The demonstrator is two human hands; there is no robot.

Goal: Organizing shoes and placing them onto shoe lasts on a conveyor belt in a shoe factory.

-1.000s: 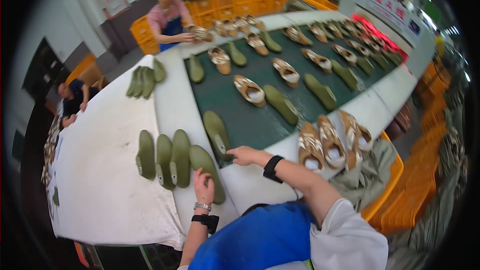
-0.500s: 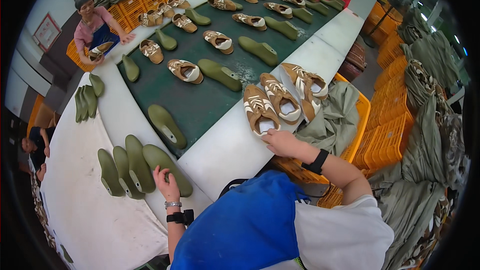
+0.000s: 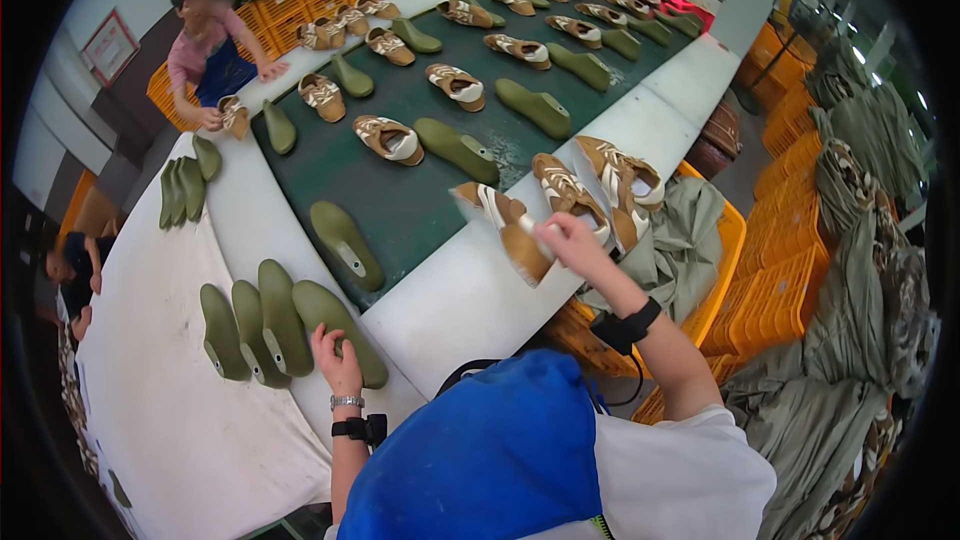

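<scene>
My right hand [image 3: 573, 243] grips the heel of a brown and white sneaker [image 3: 500, 215], which is tilted up off the white table edge and slightly blurred. Right beside it, two more such sneakers [image 3: 568, 188] stand close together. My left hand [image 3: 337, 362] has its fingers curled against the lower side of a green shoe last [image 3: 330, 312], the rightmost of a row. The other green lasts [image 3: 283, 315] of that row lie just left of it on a white cloth.
A dark green conveyor [image 3: 420, 210] carries several sneakers and lasts. A co-worker [image 3: 210, 50] at the far left handles a sneaker [image 3: 234, 116]. An orange crate [image 3: 728, 260] with grey-green cloth [image 3: 680, 240] stands right; stacked orange crates [image 3: 770, 270] lie beyond it.
My right hand has lifted the nearest sneaker by its heel and tipped it. My left hand stays at the same last. The co-worker has lowered a sneaker toward the table edge.
</scene>
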